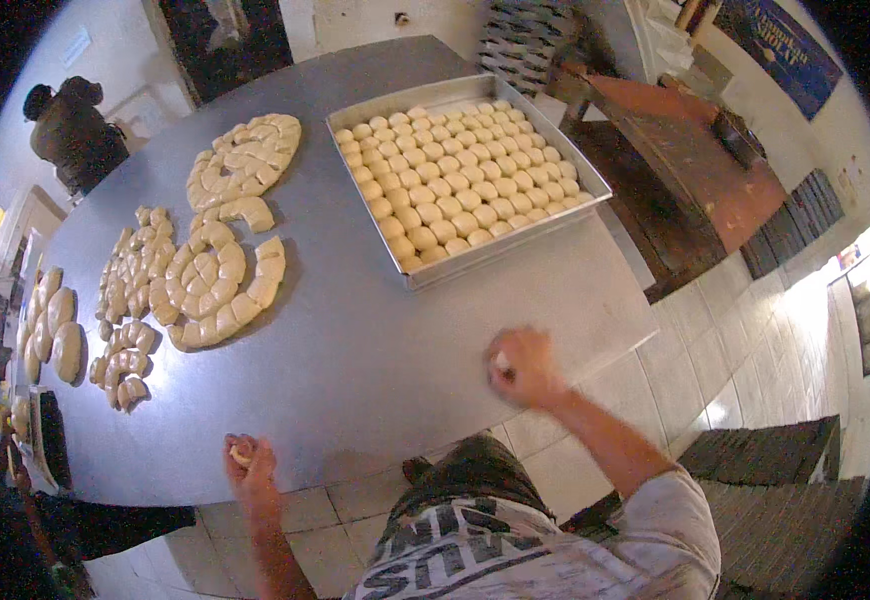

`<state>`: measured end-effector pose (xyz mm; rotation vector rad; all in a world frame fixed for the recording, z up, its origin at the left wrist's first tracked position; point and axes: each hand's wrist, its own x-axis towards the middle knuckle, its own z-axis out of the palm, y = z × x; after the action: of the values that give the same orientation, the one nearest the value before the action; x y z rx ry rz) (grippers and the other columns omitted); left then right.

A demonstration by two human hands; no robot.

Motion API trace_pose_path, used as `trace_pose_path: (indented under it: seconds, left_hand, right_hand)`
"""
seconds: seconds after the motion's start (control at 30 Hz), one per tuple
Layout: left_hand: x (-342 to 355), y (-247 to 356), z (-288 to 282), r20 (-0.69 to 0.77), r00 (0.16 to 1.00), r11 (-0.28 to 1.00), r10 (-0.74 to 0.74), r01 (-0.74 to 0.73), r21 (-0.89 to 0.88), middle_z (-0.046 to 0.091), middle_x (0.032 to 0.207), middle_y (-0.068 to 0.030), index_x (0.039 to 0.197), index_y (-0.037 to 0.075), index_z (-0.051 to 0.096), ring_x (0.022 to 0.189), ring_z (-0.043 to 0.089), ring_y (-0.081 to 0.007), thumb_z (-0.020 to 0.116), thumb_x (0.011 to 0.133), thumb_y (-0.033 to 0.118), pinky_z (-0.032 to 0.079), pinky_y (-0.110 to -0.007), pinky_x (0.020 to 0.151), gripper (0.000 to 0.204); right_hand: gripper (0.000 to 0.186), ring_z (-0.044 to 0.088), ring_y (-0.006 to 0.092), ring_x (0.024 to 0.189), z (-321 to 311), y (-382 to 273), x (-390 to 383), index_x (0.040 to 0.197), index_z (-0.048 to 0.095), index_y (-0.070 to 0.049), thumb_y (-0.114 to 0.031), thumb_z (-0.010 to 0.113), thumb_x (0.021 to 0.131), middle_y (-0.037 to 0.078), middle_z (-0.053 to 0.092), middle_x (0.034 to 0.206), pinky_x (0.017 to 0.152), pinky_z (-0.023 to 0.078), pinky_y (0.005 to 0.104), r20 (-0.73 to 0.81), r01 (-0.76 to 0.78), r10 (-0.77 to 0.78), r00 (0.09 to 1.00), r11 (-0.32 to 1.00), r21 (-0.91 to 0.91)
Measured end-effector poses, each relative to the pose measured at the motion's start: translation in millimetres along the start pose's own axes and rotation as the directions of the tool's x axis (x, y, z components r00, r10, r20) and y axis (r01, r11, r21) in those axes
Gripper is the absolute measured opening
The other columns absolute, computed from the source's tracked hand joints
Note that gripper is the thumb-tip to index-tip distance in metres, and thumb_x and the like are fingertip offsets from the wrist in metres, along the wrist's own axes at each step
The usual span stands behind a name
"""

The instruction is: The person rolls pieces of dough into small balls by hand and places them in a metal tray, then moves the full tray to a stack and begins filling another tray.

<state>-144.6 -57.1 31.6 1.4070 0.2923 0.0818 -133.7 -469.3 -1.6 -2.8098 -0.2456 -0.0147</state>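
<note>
Single head-worn fisheye view, looking steeply down from close above the near edge of the bench, facing its far side.

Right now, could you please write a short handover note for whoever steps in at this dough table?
Left hand: closed on a small dough piece at the near table edge.
Right hand: cupped over another piece on the metal table.
Baking tray: nearly filled with rows of dough balls; the corner nearest the hands looks open.
Left: cut dough rounds, divided into pieces, unrolled.
Done: most of the tray. Left: the cut rounds.
</note>
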Motion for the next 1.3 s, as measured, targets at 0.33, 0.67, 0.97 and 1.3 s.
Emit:
trace_pose_path:
  seconds: [0.33,0.67,0.97,1.3]
  left_hand:
    - [-5,18,30,0.077,0.997,0.986,0.007,-0.02,0.164,0.042,0.085,0.0012,0.097,0.01,0.044,0.079,0.043,-0.0089,0.056,0.081,0.002,0.037,-0.022,0.067,0.021]
    - [38,13,52,-0.029,1.0,0.974,-0.003,0.009,0.226,0.035,0.068,0.0055,0.071,0.016,0.035,0.059,0.03,-0.0053,0.058,0.083,0.005,0.026,-0.023,0.049,0.028]
    - [44,-12,102,0.057,0.996,0.993,-0.072,0.067,0.095,0.044,0.087,0.0011,0.088,0.013,0.042,0.074,0.043,-0.0089,0.058,0.081,0.001,0.036,-0.023,0.061,0.022]
    - [29,-9,127,-0.156,0.974,0.977,-0.163,0.181,0.11,0.051,0.097,-0.0056,0.101,0.01,0.048,0.092,0.051,-0.0166,0.047,0.09,0.023,0.044,-0.032,0.076,0.017]
  right_hand:
    - [0.024,0.049,0.0339,0.089,2,27,19,0.082,0.052,-0.004,-0.021,0.064,0.07,0.016,0.053,0.086,0.078,0.039,0.0449,-0.434,0.088,-0.015,0.901,0.985,0.149]
    - [0.028,0.049,0.0346,0.106,-39,50,10,0.098,0.055,-0.003,-0.01,0.062,0.072,0.016,0.051,0.113,0.092,0.042,0.0387,-0.272,-0.126,0.182,0.945,0.969,0.211]
    - [0.02,0.049,0.0113,0.086,-184,69,194,0.103,0.049,-0.005,-0.009,0.052,0.084,0.001,0.053,0.095,0.075,0.041,0.0242,-0.616,0.37,0.271,0.74,0.6,0.709]
    - [0.026,0.059,0.0319,0.093,-110,160,405,0.103,0.056,0.001,-0.02,0.053,0.088,0.021,0.061,0.101,0.077,0.047,0.0368,-0.574,0.008,0.149,0.805,0.965,0.261]
